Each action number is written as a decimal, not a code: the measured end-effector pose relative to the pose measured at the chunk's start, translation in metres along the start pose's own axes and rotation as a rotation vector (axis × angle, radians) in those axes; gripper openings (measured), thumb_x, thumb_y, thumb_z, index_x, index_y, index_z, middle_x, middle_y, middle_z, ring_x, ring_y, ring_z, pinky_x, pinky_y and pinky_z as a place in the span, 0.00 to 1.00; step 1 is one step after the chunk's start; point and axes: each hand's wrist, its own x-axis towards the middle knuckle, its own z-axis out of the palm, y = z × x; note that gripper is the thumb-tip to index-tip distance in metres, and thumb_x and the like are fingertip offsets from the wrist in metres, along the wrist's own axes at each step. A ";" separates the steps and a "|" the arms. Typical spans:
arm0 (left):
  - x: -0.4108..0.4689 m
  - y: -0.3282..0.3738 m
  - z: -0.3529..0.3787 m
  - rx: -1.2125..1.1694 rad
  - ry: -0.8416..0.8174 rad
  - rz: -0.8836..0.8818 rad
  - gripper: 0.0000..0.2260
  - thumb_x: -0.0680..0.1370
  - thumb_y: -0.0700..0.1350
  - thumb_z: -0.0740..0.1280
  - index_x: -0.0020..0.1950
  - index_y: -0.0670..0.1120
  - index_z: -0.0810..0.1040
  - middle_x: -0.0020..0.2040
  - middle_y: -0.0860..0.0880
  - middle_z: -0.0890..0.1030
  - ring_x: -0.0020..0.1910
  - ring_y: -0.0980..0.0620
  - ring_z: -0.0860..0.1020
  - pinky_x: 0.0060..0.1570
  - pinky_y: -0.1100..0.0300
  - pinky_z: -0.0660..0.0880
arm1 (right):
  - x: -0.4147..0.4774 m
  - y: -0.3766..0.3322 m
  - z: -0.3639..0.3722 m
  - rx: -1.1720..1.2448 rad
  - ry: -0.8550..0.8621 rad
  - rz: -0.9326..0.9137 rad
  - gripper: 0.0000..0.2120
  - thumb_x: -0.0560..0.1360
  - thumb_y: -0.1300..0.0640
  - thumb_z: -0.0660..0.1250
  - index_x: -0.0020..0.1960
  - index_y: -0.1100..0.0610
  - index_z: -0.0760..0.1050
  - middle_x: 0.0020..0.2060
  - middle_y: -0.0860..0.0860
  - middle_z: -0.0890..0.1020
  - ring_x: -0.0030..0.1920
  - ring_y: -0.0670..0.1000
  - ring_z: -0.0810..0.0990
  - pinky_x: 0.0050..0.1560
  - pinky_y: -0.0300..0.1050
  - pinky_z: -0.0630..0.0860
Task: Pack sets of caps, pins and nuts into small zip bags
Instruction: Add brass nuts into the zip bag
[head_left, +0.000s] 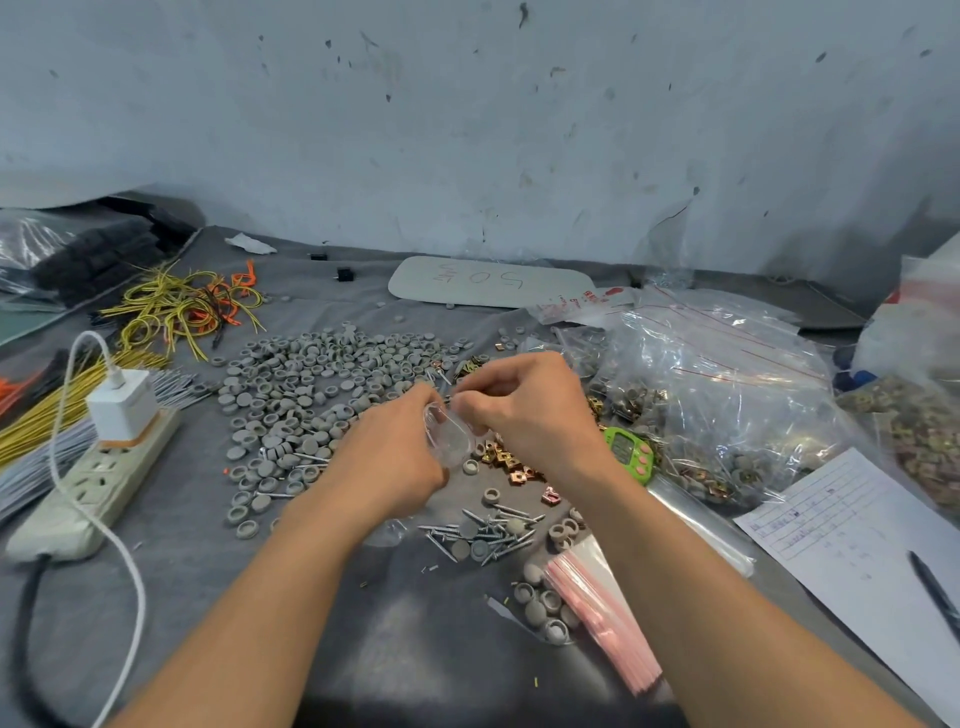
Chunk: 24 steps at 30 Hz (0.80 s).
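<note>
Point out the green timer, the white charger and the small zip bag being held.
green timer (621, 446), head view, its screen.
white charger (123, 408), head view, its body.
small zip bag (451, 441), head view, clear middle.

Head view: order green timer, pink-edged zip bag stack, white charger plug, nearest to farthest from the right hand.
1. Green plastic timer, just right of the right hand.
2. Pink-edged zip bag stack, nearer the person.
3. White charger plug, far left.

A small clear bag (448, 435) is held between the left hand (400, 449) and right hand (524, 410), above a spread of grey caps (311, 384), screws (488, 535) and brass nuts (511, 462).
</note>
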 end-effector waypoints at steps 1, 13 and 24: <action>0.001 0.001 0.000 -0.024 -0.018 0.005 0.22 0.69 0.45 0.75 0.58 0.57 0.71 0.53 0.52 0.81 0.50 0.46 0.78 0.46 0.51 0.76 | -0.003 -0.004 0.001 -0.035 -0.045 -0.035 0.06 0.70 0.60 0.79 0.42 0.50 0.88 0.33 0.45 0.87 0.34 0.42 0.85 0.41 0.39 0.83; -0.004 -0.005 -0.015 -0.265 0.043 -0.048 0.20 0.68 0.43 0.78 0.52 0.57 0.73 0.49 0.57 0.83 0.44 0.58 0.79 0.36 0.63 0.68 | 0.023 0.024 -0.015 -0.382 0.038 0.112 0.10 0.76 0.62 0.73 0.44 0.48 0.87 0.46 0.47 0.88 0.43 0.46 0.85 0.53 0.47 0.84; -0.002 -0.013 -0.015 -0.206 0.040 -0.057 0.21 0.68 0.44 0.78 0.55 0.56 0.74 0.49 0.57 0.84 0.47 0.54 0.80 0.38 0.62 0.69 | 0.026 0.057 0.019 -0.714 -0.123 0.112 0.06 0.77 0.59 0.72 0.49 0.52 0.88 0.47 0.54 0.87 0.48 0.58 0.84 0.52 0.53 0.83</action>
